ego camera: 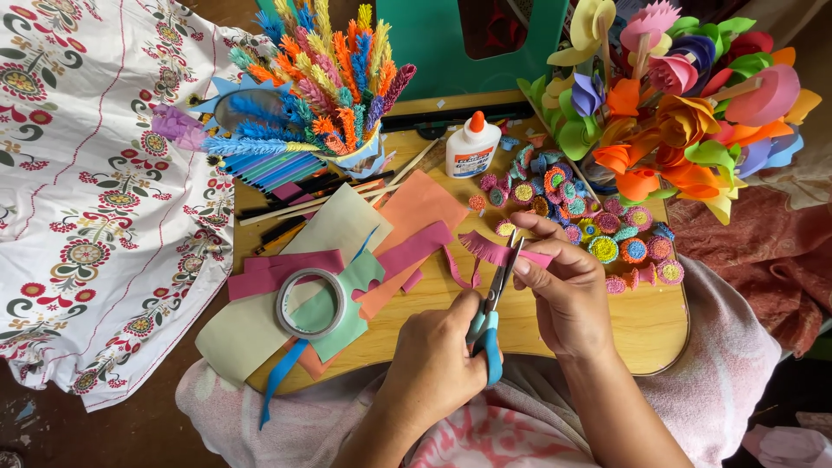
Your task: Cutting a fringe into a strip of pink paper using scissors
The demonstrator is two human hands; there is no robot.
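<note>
Head view. The left hand [438,364] grips the blue handles of the scissors [492,303], fingers closed through the loops; the blades point away from the person and stand slightly apart around the pink strip [501,252]. The right hand [568,290] pinches the right end of that strip between thumb and fingers; the fringed, already cut edge of the strip lies to the left of the blades. Both hands work above the near centre of the wooden board [646,325], which rests on the person's lap.

On the board, left of the hands, lie sheets of cut paper [407,212] in pink, orange, cream and green, with a tape roll [310,302] on top of them. Far centre stands a white glue bottle [472,145] with an orange cap. To the right of it, a cluster of small rolled paper discs [607,234] reaches as far as the right hand. Far left, a cup holds fringed paper stems [325,74] in many colours. Far right stands a bunch of paper flowers [685,95]. A floral cloth [78,208] covers the left of the scene.
</note>
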